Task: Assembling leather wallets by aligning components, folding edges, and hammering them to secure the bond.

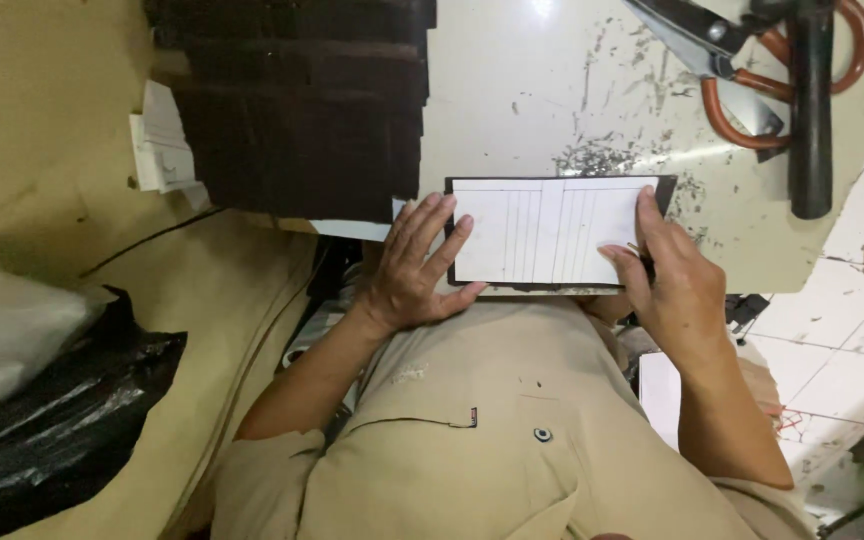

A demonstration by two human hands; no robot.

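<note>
A white card (542, 232) ruled with thin vertical lines lies on a slightly larger dark leather piece (664, 186) at the near edge of the worn pale worktable (552, 90). My left hand (414, 262) rests flat on the card's left end with its fingers spread. My right hand (664, 272) grips the card's right end, forefinger along the edge and thumb on top. Something small and dark shows under that thumb; I cannot tell what it is. My beige shirt (492, 430) fills the bottom of the view.
A stack of dark leather pieces (302, 110) lies on the table's left part, with small white cards (162, 140) beside it. Orange-handled scissors (742, 60) and a black rod-like tool (810, 120) lie at top right. A black plastic bag (52, 420) sits lower left; tiled floor (852, 330) shows at right.
</note>
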